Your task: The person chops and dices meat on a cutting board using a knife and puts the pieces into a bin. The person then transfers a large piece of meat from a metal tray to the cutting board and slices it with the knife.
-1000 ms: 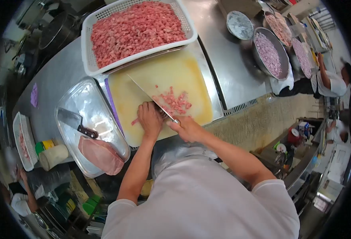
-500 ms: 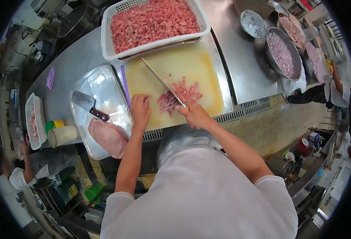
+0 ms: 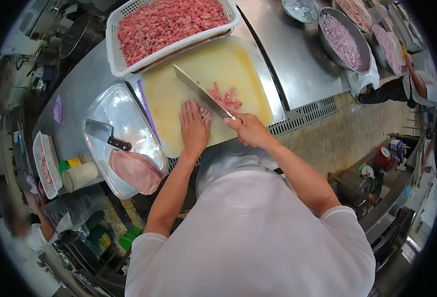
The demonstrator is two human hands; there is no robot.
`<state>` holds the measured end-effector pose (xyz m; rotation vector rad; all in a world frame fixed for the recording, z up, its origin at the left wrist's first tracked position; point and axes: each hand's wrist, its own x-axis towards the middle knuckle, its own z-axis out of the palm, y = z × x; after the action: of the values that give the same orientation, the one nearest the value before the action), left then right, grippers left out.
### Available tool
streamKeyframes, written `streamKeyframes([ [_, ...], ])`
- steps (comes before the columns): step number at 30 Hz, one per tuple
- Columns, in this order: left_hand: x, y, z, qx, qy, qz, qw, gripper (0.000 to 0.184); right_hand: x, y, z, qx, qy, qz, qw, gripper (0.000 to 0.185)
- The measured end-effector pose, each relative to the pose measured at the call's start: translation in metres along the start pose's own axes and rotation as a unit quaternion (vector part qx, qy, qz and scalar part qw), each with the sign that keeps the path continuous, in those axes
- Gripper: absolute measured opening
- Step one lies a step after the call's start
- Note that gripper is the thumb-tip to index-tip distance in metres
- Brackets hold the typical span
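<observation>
My right hand (image 3: 250,129) is closed round the handle of a broad-bladed knife (image 3: 198,89), whose blade slants up and left over the yellowed cutting board (image 3: 166,91). My left hand (image 3: 194,127) lies flat on the board left of the blade, fingers stretched over pale pink strips of meat (image 3: 205,115), which are mostly hidden beneath it. Beyond the blade is a small heap of cut meat pieces (image 3: 226,95). To the left, a metal tray (image 3: 99,154) holds a second knife (image 3: 119,143) with a dark handle and a thick slab of raw meat (image 3: 134,172).
A white basket (image 3: 113,49) of diced meat stands behind the board. Bowls of chopped purple onion (image 3: 345,47) are at the right. A smaller basket (image 3: 55,171) and a cream container (image 3: 80,177) sit at the far left. Other people work at both sides.
My left hand has moved from the board's near left edge onto the meat strips, its fingers now extended. The knife stays in my right hand, its blade now turned flatter. The camera view has shifted.
</observation>
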<state>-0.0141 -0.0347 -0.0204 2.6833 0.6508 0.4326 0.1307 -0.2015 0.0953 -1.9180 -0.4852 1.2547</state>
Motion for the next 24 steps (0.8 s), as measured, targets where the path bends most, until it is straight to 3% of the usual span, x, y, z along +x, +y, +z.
streamKeyframes([
  [5,0.019,0.001,0.014,-0.003,0.033,-0.005,0.999,0.083,-0.001,0.020,-0.026,0.045,0.014,0.046,0.998,0.052],
  [9,0.041,0.022,0.027,-0.060,-0.021,0.071,0.995,0.081,-0.008,0.011,-0.029,0.020,0.007,0.035,0.999,0.050],
  [12,0.042,0.031,0.021,-0.088,0.012,0.083,0.993,0.074,-0.011,0.006,-0.035,0.022,0.000,0.035,0.999,0.051],
  [15,0.050,0.034,0.002,-0.187,0.026,0.024,0.982,0.045,-0.031,-0.002,-0.041,-0.001,0.009,0.024,1.000,0.053],
  [18,0.066,0.033,0.003,-0.162,0.068,-0.047,0.983,0.017,-0.054,-0.003,-0.044,-0.057,0.025,0.021,0.998,0.055],
  [19,0.070,0.037,0.014,-0.160,0.122,-0.031,0.979,0.008,-0.058,-0.001,-0.043,-0.063,0.030,0.003,0.998,0.055],
  [21,0.072,0.039,0.021,-0.098,0.107,-0.026,0.989,0.006,-0.062,0.004,-0.041,-0.077,0.037,-0.032,0.996,0.054],
  [24,0.071,0.036,0.026,-0.052,0.110,-0.005,0.993,0.009,-0.055,-0.012,-0.046,-0.044,-0.033,0.078,0.995,0.053],
])
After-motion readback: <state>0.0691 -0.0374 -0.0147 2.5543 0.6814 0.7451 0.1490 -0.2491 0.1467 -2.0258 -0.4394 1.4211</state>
